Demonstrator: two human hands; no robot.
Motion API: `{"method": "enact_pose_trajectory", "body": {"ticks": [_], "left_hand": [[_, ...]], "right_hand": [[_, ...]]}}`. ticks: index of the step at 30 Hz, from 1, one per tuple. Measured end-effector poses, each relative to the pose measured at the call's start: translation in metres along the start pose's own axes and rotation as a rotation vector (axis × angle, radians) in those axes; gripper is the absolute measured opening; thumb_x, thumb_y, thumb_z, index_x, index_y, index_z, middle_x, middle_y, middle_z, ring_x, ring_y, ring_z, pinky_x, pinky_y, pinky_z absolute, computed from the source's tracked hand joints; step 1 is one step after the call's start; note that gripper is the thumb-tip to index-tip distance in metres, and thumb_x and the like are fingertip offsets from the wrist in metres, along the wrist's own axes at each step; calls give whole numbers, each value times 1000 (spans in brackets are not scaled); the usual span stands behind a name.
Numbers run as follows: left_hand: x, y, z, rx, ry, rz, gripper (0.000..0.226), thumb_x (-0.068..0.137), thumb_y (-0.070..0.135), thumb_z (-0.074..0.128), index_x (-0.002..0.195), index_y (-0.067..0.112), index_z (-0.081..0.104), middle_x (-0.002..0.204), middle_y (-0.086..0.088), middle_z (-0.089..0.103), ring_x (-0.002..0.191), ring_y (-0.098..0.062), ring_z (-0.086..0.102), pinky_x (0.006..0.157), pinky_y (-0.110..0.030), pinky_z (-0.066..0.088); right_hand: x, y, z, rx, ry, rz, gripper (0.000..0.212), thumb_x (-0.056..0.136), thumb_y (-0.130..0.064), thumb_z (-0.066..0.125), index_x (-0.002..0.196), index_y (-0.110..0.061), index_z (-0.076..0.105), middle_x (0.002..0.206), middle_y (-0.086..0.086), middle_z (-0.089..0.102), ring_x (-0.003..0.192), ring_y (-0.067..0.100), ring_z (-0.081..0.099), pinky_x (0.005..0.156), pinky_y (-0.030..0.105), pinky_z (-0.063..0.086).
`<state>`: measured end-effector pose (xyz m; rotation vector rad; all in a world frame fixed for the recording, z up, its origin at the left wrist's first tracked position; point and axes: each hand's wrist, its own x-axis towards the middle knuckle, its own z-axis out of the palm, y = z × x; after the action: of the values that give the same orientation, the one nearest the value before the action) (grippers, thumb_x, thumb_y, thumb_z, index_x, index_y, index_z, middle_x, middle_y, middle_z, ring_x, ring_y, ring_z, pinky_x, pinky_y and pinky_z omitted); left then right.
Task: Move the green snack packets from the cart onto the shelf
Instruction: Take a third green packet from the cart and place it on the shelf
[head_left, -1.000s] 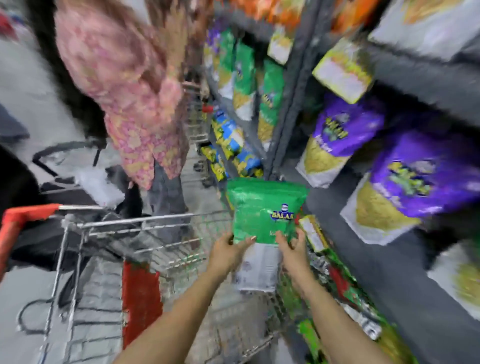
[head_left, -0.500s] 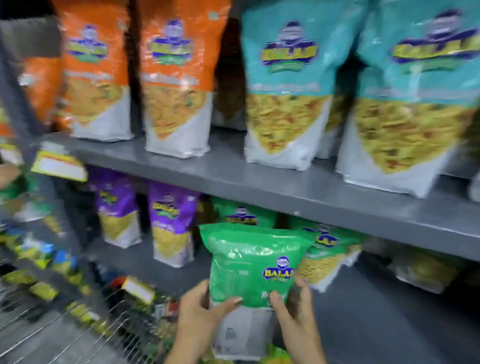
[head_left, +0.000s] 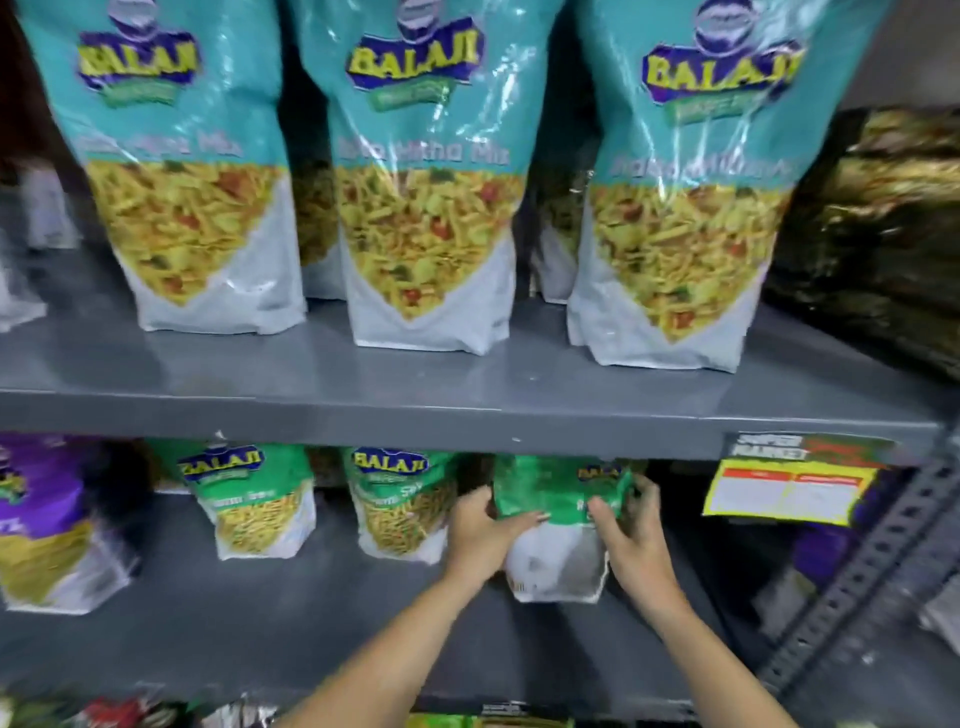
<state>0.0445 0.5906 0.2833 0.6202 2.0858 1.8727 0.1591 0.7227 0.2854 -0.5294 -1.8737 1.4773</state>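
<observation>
A green snack packet (head_left: 558, 499) with a white lower half stands on the lower grey shelf (head_left: 260, 639), its top just under the shelf above. My left hand (head_left: 480, 530) grips its left side and my right hand (head_left: 631, 525) grips its right side. Two more green packets (head_left: 254, 493) (head_left: 397, 499) stand upright to its left on the same shelf. The cart is out of view.
A purple packet (head_left: 36, 519) stands at the far left of the lower shelf. Three teal packets (head_left: 426, 171) line the upper shelf (head_left: 467, 415). A yellow price tag (head_left: 784, 488) hangs at the right beside a slotted upright (head_left: 857, 571).
The view swung from the cart to the shelves. Both hands carried the green packet forward and to the right, under the upper shelf, down onto the lower shelf beside the other green packets.
</observation>
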Motion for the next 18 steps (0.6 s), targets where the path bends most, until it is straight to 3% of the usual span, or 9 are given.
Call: {"method": "enact_pose_trajectory", "body": {"ticks": [1, 4, 6, 9, 11, 14, 16, 18], "left_hand": [[7, -5, 5, 18, 14, -9, 28, 60, 9, 87, 65, 26, 64, 55, 19, 67, 51, 13, 58, 55, -9, 47], [19, -20, 11, 100, 39, 16, 29, 60, 16, 87, 69, 29, 63, 74, 5, 71, 54, 15, 59, 61, -15, 50], [22, -27, 16, 150, 51, 21, 26, 61, 20, 87, 73, 26, 64, 79, 1, 71, 57, 14, 61, 59, -13, 51], [19, -34, 22, 152, 108, 7, 40, 62, 31, 85, 93, 11, 68, 93, -5, 75, 82, -10, 69, 79, -32, 58], [7, -39, 30, 115, 184, -15, 64, 64, 43, 80, 114, 9, 60, 114, -6, 67, 105, -17, 62, 95, -32, 50], [-26, -45, 47, -3, 339, -113, 61, 82, 38, 67, 133, 13, 44, 132, 0, 49, 124, -14, 45, 108, -33, 37], [-34, -48, 57, -59, 348, -223, 49, 90, 39, 53, 130, 13, 43, 131, -7, 51, 121, -21, 49, 105, -39, 39], [-28, -49, 63, -86, 294, -257, 39, 94, 39, 43, 117, 8, 48, 113, -16, 56, 101, -27, 55, 87, -38, 43]], "right_hand": [[8, 7, -3, -13, -6, -8, 35, 87, -9, 60, 110, -31, 45, 113, -5, 60, 103, -5, 59, 94, 20, 45], [19, 24, 1, -40, -27, 52, 33, 87, -19, 62, 116, -18, 48, 112, -3, 63, 107, 2, 60, 92, 22, 44], [20, 33, 1, -26, -23, 79, 36, 86, -21, 62, 117, -24, 44, 110, -9, 61, 98, -13, 57, 92, 22, 40], [19, 33, 0, 27, -22, 94, 30, 90, -25, 56, 115, -33, 42, 111, -23, 55, 95, -22, 52, 94, 21, 36], [17, 33, -2, 160, -64, 170, 15, 94, -39, 43, 107, -36, 52, 113, -21, 58, 102, -10, 54, 96, 27, 38], [20, 41, -8, 332, -93, 361, 42, 88, -62, 28, 104, -37, 58, 119, -4, 62, 107, 12, 58, 92, 36, 43], [18, 44, -9, 350, -104, 405, 54, 85, -65, 23, 116, -33, 55, 124, -3, 60, 112, 13, 56, 93, 33, 40], [11, 51, -6, 354, -79, 414, 58, 89, -61, 23, 125, -26, 53, 129, -2, 58, 115, 11, 55, 94, 29, 41]]}}
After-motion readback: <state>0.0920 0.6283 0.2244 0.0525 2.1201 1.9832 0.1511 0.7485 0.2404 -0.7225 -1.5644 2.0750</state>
